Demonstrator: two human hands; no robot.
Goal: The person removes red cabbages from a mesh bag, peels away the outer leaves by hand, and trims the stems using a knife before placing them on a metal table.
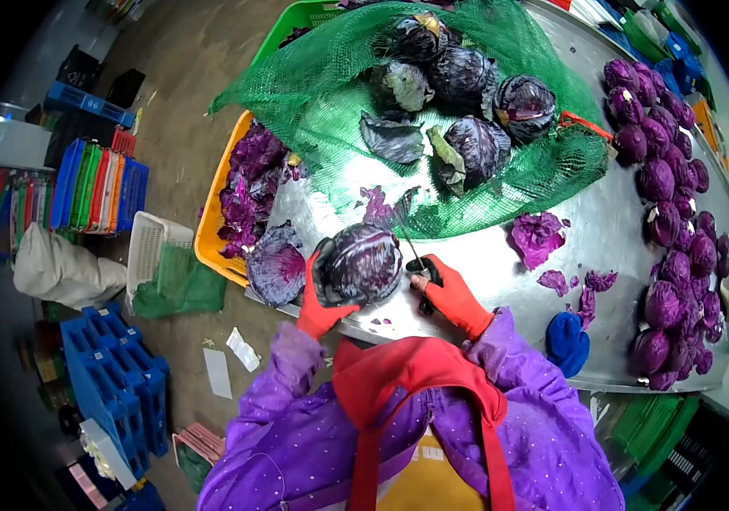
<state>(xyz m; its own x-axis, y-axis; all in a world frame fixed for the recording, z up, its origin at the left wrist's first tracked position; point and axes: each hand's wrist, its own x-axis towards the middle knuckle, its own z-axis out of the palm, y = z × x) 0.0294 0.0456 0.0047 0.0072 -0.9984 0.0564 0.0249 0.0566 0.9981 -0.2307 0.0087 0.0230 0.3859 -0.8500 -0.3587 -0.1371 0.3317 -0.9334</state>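
A dark red cabbage (pixel 363 264) with its outer leaves on is in my left hand (pixel 323 294), whose gloved fingers wrap its left side. My right hand (pixel 448 294), in a red and black glove, grips the dark handle of a knife (pixel 409 243); the thin blade points up and left, beside the cabbage. Beyond them, several untrimmed cabbages (pixel 462 75) and loose leaves lie on a green mesh bag (pixel 339 94). Torn purple leaves (pixel 538 238) are on the metal table (pixel 475 255) to the right of my hands.
Trimmed purple cabbages (pixel 675 264) are piled along the table's right side. A yellow crate (pixel 211 230) of leaves stands at the left edge, with a green crate (pixel 300 21) beyond. A blue cloth (pixel 567 343) lies near the front edge. Blue pallets (pixel 117 379) are on the floor.
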